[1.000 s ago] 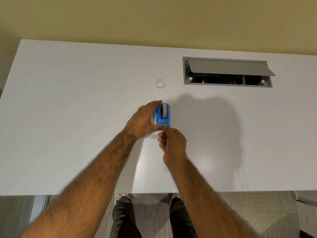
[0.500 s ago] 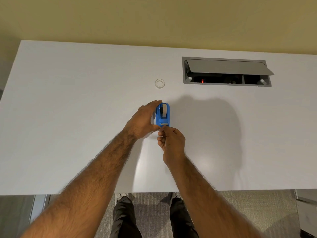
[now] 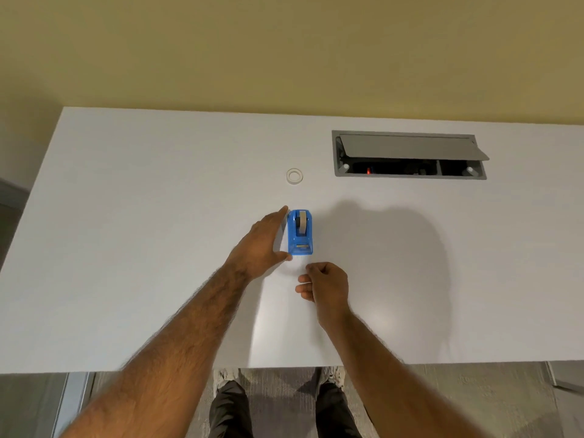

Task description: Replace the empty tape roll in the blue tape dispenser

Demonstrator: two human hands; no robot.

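Reaching along the left side of the blue tape dispenser (image 3: 300, 245), the fingers (image 3: 278, 214) of the left hand (image 3: 259, 245) lie straight and pressed together. Their tips end by the dispenser's far left corner. The thumb (image 3: 282, 257) is spread away from them, its tip right at the dispenser's near left corner. Whether fingers or thumb actually touch the plastic cannot be told. A gap of bare table shows between palm and dispenser.

The fingers (image 3: 303, 289) of the right hand (image 3: 327, 284) are curled in toward the palm, the thumb tucked against the forefinger. Whether they pinch anything cannot be told. This hand hovers near the dispenser's cutter end, apart from it, on the person's side.

The dispenser stands upright near the middle of the white table (image 3: 126, 216), its cutter end pointing toward the person. A pale tape roll (image 3: 302, 224) sits on edge in its slot. Beyond it, well apart, a small white ring (image 3: 294, 176) lies flat on the table.

Both bare forearms stretch in from the bottom edge. Farther back and to the right, a grey cable hatch (image 3: 407, 154) is set into the tabletop, its lid (image 3: 407, 147) tilted open over a dark recess. A yellow wall (image 3: 284, 52) rises behind the table. Below the near edge are dark trousers (image 3: 227, 409), light shoes (image 3: 226, 374) and grey carpet (image 3: 278, 393).
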